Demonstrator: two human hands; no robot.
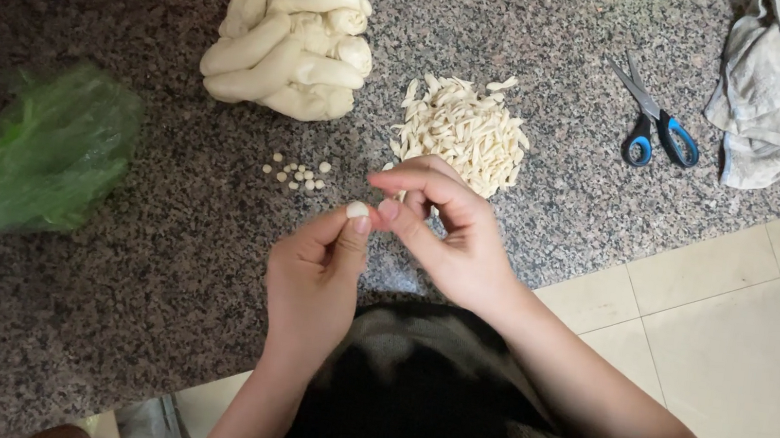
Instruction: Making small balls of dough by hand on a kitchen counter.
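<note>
Small dough bit (357,209) pinched at left hand (313,279) fingertips mid-frame, right hand (447,230) fingers closing narrowly just right of it, touching.

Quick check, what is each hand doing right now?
Left hand: closed, pinching a small dough piece at its fingertips.
Right hand: fingers curled, fingertips meeting the same dough piece.

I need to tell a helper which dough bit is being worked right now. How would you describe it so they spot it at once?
Start at the big coiled dough mass on the granite counter, then come down past the scattered tiny pellets. The small dough piece sits pinched at the left hand fingertips, beside the right hand. Unlike the other bits, it is off the counter.
</note>
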